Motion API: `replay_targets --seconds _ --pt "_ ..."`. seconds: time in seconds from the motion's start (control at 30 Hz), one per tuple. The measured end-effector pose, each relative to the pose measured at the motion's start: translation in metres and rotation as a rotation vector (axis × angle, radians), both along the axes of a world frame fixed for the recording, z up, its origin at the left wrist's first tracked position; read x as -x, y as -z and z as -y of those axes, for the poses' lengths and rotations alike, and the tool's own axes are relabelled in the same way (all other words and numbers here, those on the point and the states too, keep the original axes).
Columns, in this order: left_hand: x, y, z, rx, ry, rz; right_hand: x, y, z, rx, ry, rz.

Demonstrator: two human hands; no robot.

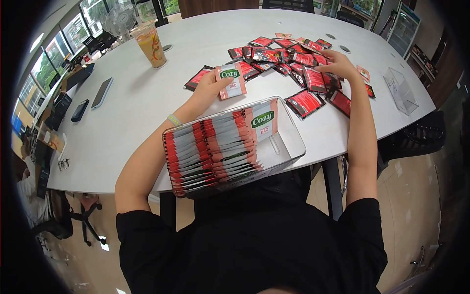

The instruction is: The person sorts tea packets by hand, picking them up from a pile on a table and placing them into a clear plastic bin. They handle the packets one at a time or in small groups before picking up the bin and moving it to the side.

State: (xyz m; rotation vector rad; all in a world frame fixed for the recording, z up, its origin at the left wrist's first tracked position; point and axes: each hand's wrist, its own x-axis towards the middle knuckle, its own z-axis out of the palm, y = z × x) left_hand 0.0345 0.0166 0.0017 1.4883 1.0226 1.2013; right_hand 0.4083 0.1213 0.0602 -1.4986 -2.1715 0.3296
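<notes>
Left hand: gripping a pink tea sachet, just beyond the clear box.
Right hand: fingers down on the red packets, far side of the box; grasp unclear.
Box: filled with upright sachets, at the table edge.
Drink cup: far left of the box.

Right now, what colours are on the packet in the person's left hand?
Salmon pink and white with a green Cozy logo, on the packet in the left hand; head view.

box of sachets nearest, table edge | loose packets behind — right | cup, phones far left
</notes>
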Motion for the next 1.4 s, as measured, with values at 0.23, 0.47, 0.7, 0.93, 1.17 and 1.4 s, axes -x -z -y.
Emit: replay_targets --seconds 0.23,0.47,0.7,0.93,1.17,1.4 --pt "0.000 -0.007 0.004 0.054 0.026 -0.004 -0.020 0.017 -0.014 0.115 0.119 0.172" --pt "-0.001 -0.010 0.007 0.052 0.017 -0.061 0.020 0.031 -0.011 -0.048 0.141 0.144" --pt "0.002 0.002 -0.002 0.009 0.015 -0.016 -0.008 0.013 -0.003 0.008 0.215 -0.009" --pt "-0.002 -0.006 0.005 0.003 0.023 -0.045 -0.037 0.039 -0.022 0.073 0.268 0.058" --pt "-0.001 -0.005 0.004 0.029 0.018 -0.042 0.002 0.041 -0.002 -0.073 0.519 0.201" --pt "0.002 -0.002 0.001 0.082 -0.059 0.010 -0.032 0.028 -0.016 -0.067 0.252 0.109"
